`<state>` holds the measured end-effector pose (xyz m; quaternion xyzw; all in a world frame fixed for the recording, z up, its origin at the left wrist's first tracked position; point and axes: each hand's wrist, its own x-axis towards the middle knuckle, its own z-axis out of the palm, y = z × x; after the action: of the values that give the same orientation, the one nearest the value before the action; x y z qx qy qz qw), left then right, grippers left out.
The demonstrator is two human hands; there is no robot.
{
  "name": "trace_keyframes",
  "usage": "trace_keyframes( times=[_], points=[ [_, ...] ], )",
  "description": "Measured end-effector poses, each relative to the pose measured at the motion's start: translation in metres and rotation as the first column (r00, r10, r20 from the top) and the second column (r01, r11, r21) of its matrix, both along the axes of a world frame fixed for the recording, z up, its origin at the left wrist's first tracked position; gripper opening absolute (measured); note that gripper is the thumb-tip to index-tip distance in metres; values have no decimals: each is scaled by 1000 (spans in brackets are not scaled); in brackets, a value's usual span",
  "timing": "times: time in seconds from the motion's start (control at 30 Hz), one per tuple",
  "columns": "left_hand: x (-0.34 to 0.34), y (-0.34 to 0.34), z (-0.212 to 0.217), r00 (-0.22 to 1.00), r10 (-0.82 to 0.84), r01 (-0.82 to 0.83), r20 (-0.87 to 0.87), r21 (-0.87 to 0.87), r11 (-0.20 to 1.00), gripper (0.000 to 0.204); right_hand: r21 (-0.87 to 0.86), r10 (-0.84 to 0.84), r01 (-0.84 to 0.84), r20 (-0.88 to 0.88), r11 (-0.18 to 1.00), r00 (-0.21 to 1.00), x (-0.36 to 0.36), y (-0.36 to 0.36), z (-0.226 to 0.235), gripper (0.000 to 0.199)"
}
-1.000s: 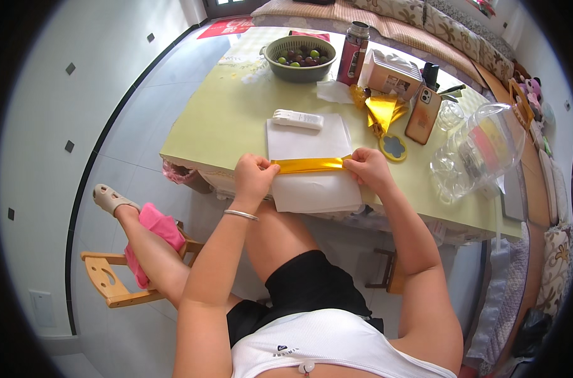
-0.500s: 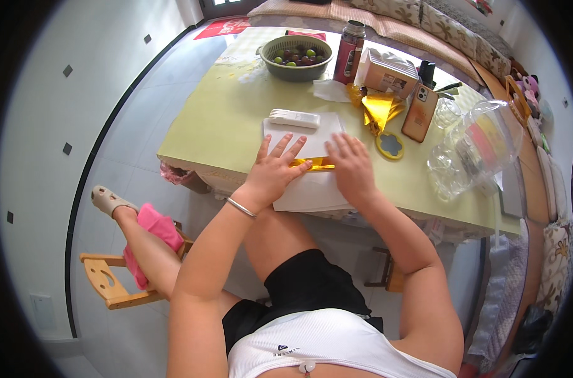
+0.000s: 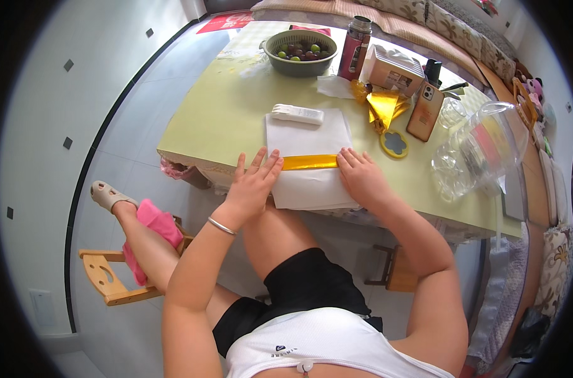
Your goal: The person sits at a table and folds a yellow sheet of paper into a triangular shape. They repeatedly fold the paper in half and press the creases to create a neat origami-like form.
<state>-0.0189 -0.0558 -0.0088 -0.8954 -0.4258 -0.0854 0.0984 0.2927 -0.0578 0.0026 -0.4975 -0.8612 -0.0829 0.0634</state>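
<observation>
A shiny gold foil strip (image 3: 310, 162) lies flat across white paper sheets (image 3: 311, 189) at the near edge of the table. My left hand (image 3: 253, 179) rests on its left end with fingers outstretched. My right hand (image 3: 360, 173) presses the right end, fingers extended and flat. Both hands are open, and the strip's ends are partly under the fingertips. A white bar-shaped object (image 3: 297, 114) sits on the upper part of the paper, beyond the strip.
A colander of grapes (image 3: 299, 68), a thermos (image 3: 354, 49) and a tissue box (image 3: 393, 66) stand at the back. Folded gold foil (image 3: 382, 108), a yellow flower mirror (image 3: 394, 144), a phone (image 3: 423, 112) and a large clear plastic jug (image 3: 478, 151) are to the right.
My hands have moved apart, the left one leftward and the right one slightly right. The gold strip between them, mostly covered before, now shows along its length.
</observation>
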Motion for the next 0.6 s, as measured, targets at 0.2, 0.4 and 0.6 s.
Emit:
trace_keyframes(
  times=[0.2, 0.4, 0.6],
  points=[
    [32, 6, 35, 997, 64, -62, 38, -53, 997, 53, -98, 45, -13, 332, 995, 942, -24, 20, 30, 43],
    [15, -10, -23, 965, 167, -193, 203, 117, 974, 56, 154, 89, -129, 245, 980, 965, 0, 35, -6, 32],
    [58, -3, 42, 945, -38, -47, 326, 249, 967, 39, 179, 39, -46, 46, 983, 998, 4, 31, 13, 20]
  ],
)
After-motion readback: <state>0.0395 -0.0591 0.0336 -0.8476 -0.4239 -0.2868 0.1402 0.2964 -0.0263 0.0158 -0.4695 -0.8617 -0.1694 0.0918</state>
